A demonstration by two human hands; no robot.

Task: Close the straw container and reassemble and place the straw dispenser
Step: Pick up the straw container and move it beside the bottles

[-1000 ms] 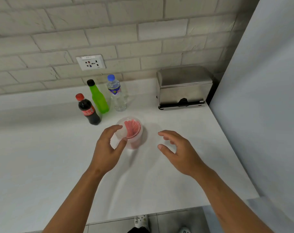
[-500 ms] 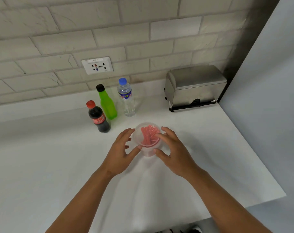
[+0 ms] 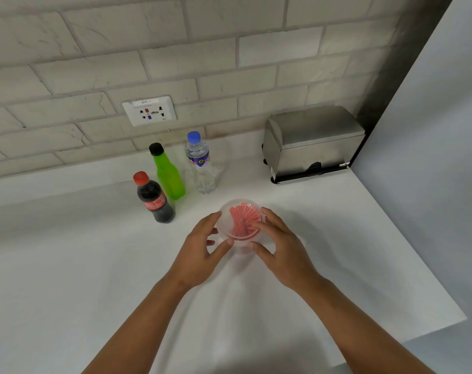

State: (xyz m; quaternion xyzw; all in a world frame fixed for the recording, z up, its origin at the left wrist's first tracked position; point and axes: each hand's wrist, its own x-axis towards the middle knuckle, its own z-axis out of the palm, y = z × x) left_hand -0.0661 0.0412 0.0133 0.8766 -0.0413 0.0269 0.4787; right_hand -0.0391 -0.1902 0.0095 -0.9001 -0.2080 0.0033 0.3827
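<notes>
A clear round plastic straw container (image 3: 240, 211) stands on the white counter (image 3: 67, 265), filled with several red straws (image 3: 241, 221). My left hand (image 3: 202, 249) grips its left side with fingers and thumb. My right hand (image 3: 278, 244) holds the right side, one fingertip resting over the rim on the straws. Whether a clear lid sits on top I cannot tell. A closed stainless steel straw dispenser (image 3: 310, 144) stands at the back right against the wall.
A cola bottle (image 3: 154, 198), a green bottle (image 3: 167, 174) and a water bottle (image 3: 201, 163) stand just behind and left of the container. A wall socket (image 3: 148, 110) is above them. The counter ends at a grey panel (image 3: 431, 157) on the right.
My right hand moved left from the bare counter and closed onto the container's right side. The left hand kept its hold. The camera shifted, so everything sits further right in view.
</notes>
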